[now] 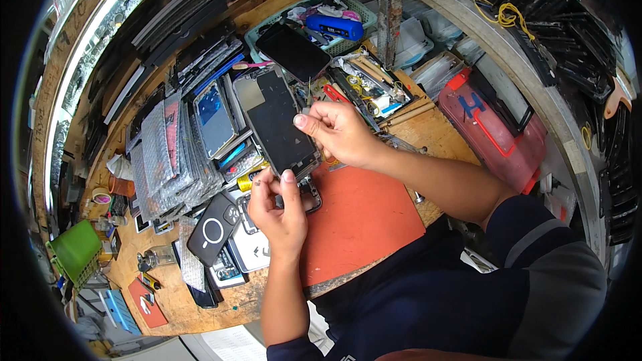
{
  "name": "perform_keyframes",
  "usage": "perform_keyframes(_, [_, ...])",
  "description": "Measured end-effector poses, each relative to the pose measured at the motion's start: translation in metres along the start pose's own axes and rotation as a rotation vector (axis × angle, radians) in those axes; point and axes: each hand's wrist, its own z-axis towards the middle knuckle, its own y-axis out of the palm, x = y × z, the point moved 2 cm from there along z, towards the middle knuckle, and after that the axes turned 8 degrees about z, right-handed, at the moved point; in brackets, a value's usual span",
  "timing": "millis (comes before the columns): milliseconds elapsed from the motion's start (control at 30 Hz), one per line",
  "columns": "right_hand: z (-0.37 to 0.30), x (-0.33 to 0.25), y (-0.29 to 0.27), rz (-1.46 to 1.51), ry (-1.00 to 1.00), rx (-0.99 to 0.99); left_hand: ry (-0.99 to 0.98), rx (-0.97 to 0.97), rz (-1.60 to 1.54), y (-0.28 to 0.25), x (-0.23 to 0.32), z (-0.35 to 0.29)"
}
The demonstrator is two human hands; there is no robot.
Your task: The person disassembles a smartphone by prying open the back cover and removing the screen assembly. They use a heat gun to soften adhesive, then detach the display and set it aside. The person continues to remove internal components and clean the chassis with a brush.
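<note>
A phone screen panel [275, 120], seen from its dark back with a beige patch near the top, is held tilted over the bench. My left hand [279, 210] pinches its lower edge between thumb and fingers. At the panel's right edge my right hand [340, 132] is closed, thumb against the bent fingers; whether it grips the edge or some small part there is hidden. Below lies an orange-red work mat [364, 217]. Partly behind my left hand sits an opened phone frame [311, 197].
Left of the panel are bubble-wrapped packets [164, 160] in stacks and a black phone case [212, 230] with a white ring. A green basket [368, 39] holds a blue device [334, 27]; a black phone [293, 51] leans on it. A tray of small tools [374, 83] stands at the back right.
</note>
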Motion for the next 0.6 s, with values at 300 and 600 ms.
perform_keyframes(300, [-0.016, -0.008, 0.017, 0.289, 0.043, -0.292, 0.589, -0.017, 0.500, 0.014, 0.010, 0.000])
perform_keyframes(600, [0.004, -0.009, -0.013, 0.268, -0.016, 0.055, 0.636, -0.045, 0.307, 0.010, 0.017, 0.004])
